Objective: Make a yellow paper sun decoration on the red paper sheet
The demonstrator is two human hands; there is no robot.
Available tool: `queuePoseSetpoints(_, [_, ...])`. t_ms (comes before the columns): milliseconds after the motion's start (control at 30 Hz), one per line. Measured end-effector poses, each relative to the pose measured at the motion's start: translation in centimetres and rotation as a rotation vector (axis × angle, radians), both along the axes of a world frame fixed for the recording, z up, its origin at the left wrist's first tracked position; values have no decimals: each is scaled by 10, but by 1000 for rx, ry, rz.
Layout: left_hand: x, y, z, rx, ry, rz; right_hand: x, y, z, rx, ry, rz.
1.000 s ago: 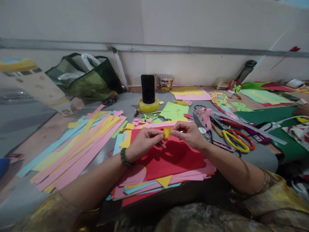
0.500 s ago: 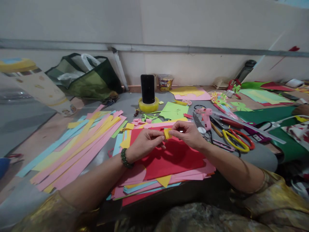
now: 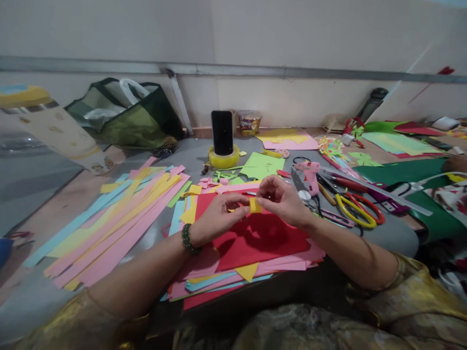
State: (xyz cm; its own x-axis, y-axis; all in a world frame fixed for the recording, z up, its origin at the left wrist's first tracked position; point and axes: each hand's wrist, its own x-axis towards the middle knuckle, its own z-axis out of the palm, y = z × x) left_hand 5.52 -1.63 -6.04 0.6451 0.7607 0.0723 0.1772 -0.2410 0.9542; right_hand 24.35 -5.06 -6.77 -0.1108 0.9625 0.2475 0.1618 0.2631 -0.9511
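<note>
Between both hands is a small curled piece of yellow paper [image 3: 256, 205]. My left hand [image 3: 222, 214] pinches its left side between thumb and fingers. On the other side, my right hand [image 3: 280, 199] pinches it with thumb and bent fingers. Both hands hover over a red paper sheet [image 3: 262, 243], which tops a stack of pink, blue and yellow paper [image 3: 288, 263]. Yellow and pink scraps [image 3: 209, 183] lie just beyond the stack.
Long paper strips [image 3: 124, 218] spread at the left. A phone [image 3: 222, 132] stands in a yellow tape roll [image 3: 224, 158] at the back. A pink glue gun [image 3: 310, 176], yellow-handled scissors [image 3: 355, 211] and a clear ruler [image 3: 394, 197] are at right. A cup [image 3: 249, 124] stands behind.
The yellow paper has turned and now shows a curled, loop-like shape between my fingers. Both hands still grip it, with a slight shift in the fingers.
</note>
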Motion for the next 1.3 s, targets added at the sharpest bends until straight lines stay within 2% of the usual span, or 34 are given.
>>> queuePoseSetpoints(67, [1,-2,1,25,-23,52,-4,-2,-1,36,-11,4])
queuePoseSetpoints(233, [0,2,4,42,-49,61,-10,-5,-4,152,-90,7])
queuePoseSetpoints(367, [-18,23,16,26,-113,187,-1,0,-5,219,-147,-76])
queuePoseSetpoints(433, [-29,38,23,53,-77,230,4,4,-7,238,-224,-101])
queuePoseSetpoints(500, [-39,51,27,107,84,201,7,6,-10,267,-326,-80])
queuePoseSetpoints(667, [-50,67,25,281,677,41,7,6,-18,375,-551,65])
queuePoseSetpoints(767, [-51,66,26,396,820,70,8,7,-22,408,-622,98])
queuePoseSetpoints(867, [-47,55,29,570,780,190,9,8,-24,410,-668,107])
queuePoseSetpoints(900, [-44,50,29,598,768,175,9,8,-25,405,-682,109])
queuePoseSetpoints(967, [-37,39,27,585,781,59,10,8,-25,393,-702,119])
queuePoseSetpoints(1067, [-25,27,21,560,886,-75,9,8,-26,388,-704,118])
queuePoseSetpoints(1300, [-18,24,15,545,923,-93,9,8,-27,407,-692,124])
